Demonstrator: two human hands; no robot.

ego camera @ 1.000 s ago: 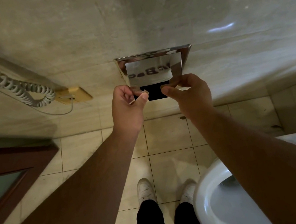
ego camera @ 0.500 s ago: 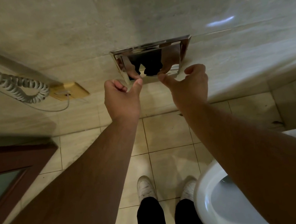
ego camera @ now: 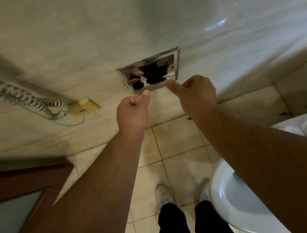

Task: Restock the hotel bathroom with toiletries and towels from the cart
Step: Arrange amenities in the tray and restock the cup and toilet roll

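Observation:
A chrome recessed holder [ego camera: 151,72] is set in the marble wall, and its mirrored flap lies flat against the wall and reflects my hands. My left hand [ego camera: 132,113] is just below its lower left corner, fingers curled into a fist with the thumb pointing up at the flap's edge. My right hand [ego camera: 195,93] is below the lower right corner, fingers curled, and its thumb tip reaches the flap's bottom edge. I see nothing held in either hand. No toiletries, towels or cart are in sight.
A white toilet bowl [ego camera: 233,204] stands at the lower right, close to my right arm. A coiled phone cord [ego camera: 24,96] runs along the wall to a yellow wall plate [ego camera: 84,107]. A brown door [ego camera: 11,199] with a frosted pane is on the left. Tiled floor lies below.
One second ago both hands held the flap lifted away from the wall. The flap has dropped back flat, and both hands have let go and sunk just below it.

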